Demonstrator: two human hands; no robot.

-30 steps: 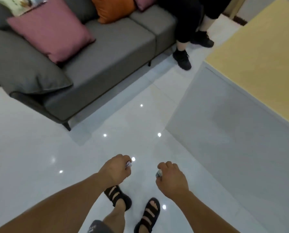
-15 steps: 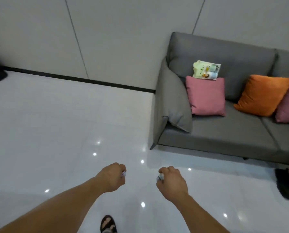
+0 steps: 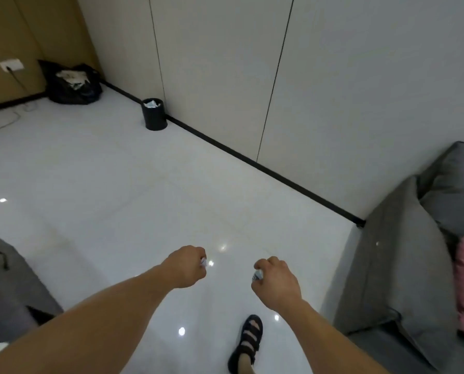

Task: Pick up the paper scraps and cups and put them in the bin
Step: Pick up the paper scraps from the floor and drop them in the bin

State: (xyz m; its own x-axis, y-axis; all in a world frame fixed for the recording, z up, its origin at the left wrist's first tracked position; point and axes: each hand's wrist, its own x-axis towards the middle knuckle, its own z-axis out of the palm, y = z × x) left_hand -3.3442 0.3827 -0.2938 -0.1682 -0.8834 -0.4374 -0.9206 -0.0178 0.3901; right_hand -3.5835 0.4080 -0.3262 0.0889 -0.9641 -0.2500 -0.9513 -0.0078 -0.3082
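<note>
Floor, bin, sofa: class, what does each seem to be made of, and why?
The floor looks like polished tile: glossy, with light spots reflected. The bin is matte black, perhaps plastic; too far to tell. The sofa looks like grey cloth: dull, softly creased.

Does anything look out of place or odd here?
The black bin by the wall looks full, with paper showing at its rim. A black bag slumps open beyond it. Nothing looks spilled.
</note>
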